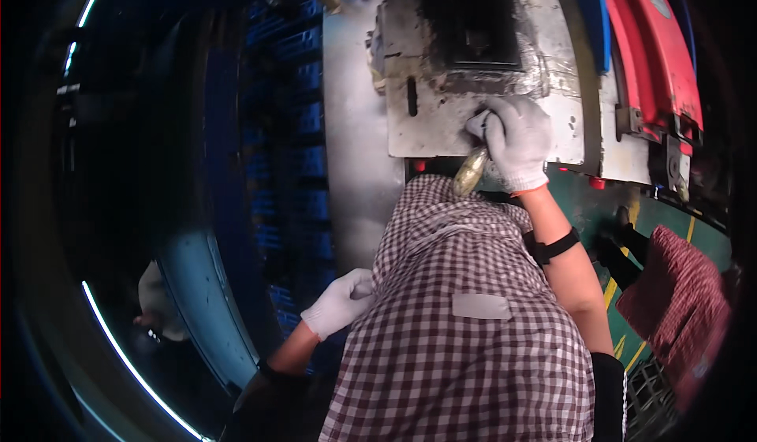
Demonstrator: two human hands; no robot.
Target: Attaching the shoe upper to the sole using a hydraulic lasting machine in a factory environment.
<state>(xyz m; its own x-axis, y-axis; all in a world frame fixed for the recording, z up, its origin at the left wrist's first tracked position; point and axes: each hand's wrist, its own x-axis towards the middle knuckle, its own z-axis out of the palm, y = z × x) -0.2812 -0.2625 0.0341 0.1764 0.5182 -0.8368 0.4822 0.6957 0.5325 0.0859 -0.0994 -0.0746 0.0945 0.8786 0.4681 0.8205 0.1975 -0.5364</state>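
My right hand (516,138), in a white knit glove, is closed around a tool with a yellowish, rounded handle (471,172). The handle's end points down toward my apron, and the glove hides the tool's working end. This hand is over the near edge of a worn metal plate (434,130), below a dark, blackened recess (473,40). Lower and to the left, my left hand (343,304) wears a white glove too. Its fingers curl in beside my checked apron (465,284), and anything inside them is hidden.
A grey metal surface (355,126) runs along the left of the plate, with blue racking (303,126) beyond. At the far right stands a red machine part (658,55). A person in a red checked garment (678,300) is at the right, over green floor with yellow lines.
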